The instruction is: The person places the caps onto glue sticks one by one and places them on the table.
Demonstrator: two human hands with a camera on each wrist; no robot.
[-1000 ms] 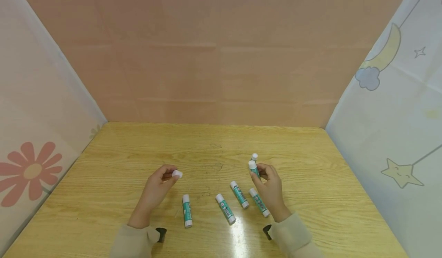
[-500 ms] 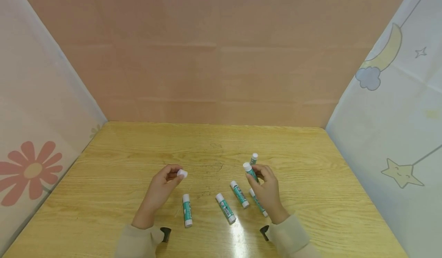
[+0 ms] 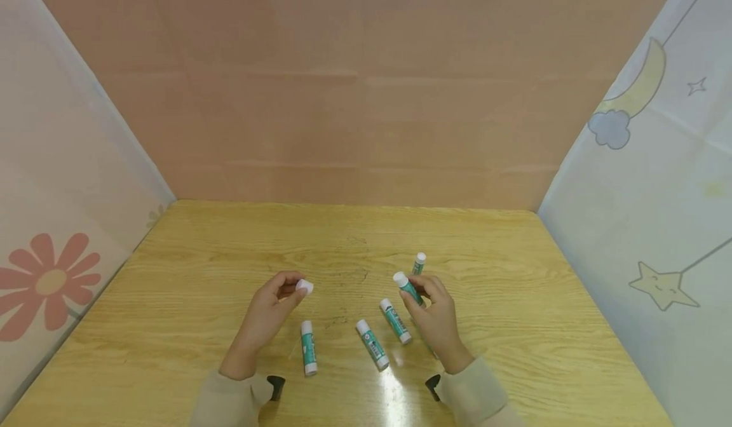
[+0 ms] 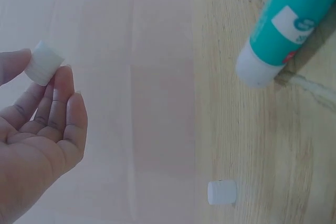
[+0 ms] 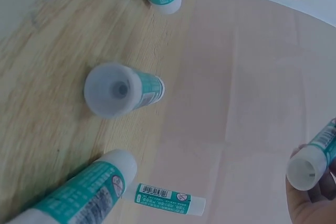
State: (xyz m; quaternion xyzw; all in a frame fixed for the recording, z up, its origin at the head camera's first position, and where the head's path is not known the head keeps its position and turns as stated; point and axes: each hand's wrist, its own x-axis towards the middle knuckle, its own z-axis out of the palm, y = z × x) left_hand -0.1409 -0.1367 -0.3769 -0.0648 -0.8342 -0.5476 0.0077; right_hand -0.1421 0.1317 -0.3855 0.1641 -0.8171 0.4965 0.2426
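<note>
A small white glue stick cap (image 4: 44, 64) is pinched between the thumb and fingers of my left hand (image 3: 271, 303), raised above the table. My right hand (image 3: 437, 309) holds a green and white glue stick (image 3: 410, 288), tilted with its white end up and left; its hollow base faces the camera in the right wrist view. The two hands are apart. Several glue sticks lie nearby: one (image 3: 309, 349) by the left wrist, one (image 3: 372, 345) in the middle, one (image 3: 396, 321) left of the right hand. Another is mostly hidden under the right forearm.
Behind the right hand one glue stick (image 5: 165, 199) stands upright. A white cap-like piece (image 4: 221, 192) rests on the wooden table (image 3: 257, 236) in the left wrist view, out of sight in the head view. Patterned side sheets and a plain backdrop (image 3: 366, 128) enclose the table.
My left hand has shifted right with the cap. My right hand has come left with the glue stick and tilted it, exposing more of the upright stick behind.
</note>
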